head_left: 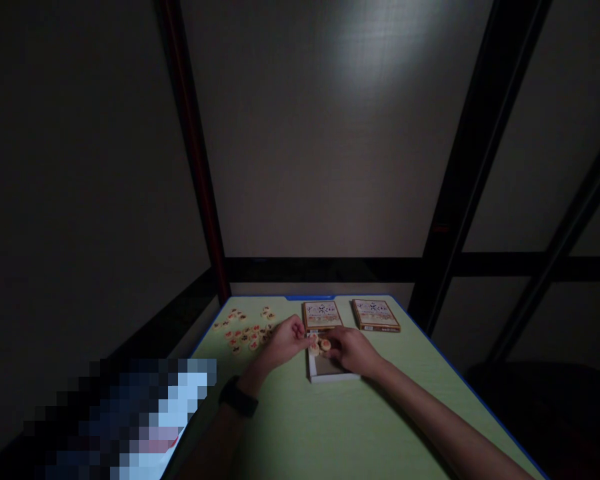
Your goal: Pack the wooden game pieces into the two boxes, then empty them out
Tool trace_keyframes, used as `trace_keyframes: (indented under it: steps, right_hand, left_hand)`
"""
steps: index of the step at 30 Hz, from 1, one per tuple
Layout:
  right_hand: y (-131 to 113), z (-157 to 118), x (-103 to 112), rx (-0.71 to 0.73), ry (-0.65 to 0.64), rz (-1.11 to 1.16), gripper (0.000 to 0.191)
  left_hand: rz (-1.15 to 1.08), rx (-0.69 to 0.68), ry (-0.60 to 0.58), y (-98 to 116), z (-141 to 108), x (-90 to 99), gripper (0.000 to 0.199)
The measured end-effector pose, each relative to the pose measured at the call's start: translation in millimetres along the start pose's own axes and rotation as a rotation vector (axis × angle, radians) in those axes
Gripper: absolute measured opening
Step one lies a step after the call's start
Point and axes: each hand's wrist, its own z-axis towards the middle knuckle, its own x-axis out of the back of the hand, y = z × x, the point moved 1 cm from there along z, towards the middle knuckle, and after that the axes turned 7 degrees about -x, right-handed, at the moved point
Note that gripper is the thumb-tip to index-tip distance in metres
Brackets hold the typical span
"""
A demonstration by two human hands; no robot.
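A shallow open box (334, 377) with white sides and a brown bottom lies on the table. A few round xiangqi pieces (325, 345) with red markings sit at its far left corner. My left hand (286, 341) reaches in from the left, fingers curled and closed, the tips against the pieces; what they pinch is not clear. Over the right side of the box is my right hand (356, 352), its fingers bent round and closed at a piece, the fingertips partly hidden. Several loose xiangqi pieces (254, 337), red-marked and dark-marked, lie scattered beyond and left of my left hand.
One printed game box (322, 315) lies just behind the open box, and another game box (376, 315) lies to its right. The green table (300, 427) has a blue edge. Behind it stands a wall panel (325, 167). A blurred-out patch covers the lower left.
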Motion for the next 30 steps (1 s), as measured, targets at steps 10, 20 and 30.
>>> trace_keyframes:
  steps: [10,20,30]
  right_hand:
    - [-5.4,0.7,-5.7,-0.012,-0.061,-0.043,0.013]
    - [-5.1,-0.1,-5.7,-0.024,-0.062,-0.04,0.023]
    - [-2.6,0.0,-7.6,-0.038,-0.066,-0.087,0.022]
  left_hand:
    - [0.237,0.057,-0.192,-30.1,-7.0,-2.0,0.025]
    - [0.207,0.023,-0.221,-33.1,-6.2,-5.0,0.022]
    - [0.28,0.046,-0.228,-27.3,-6.4,-4.8,0.021]
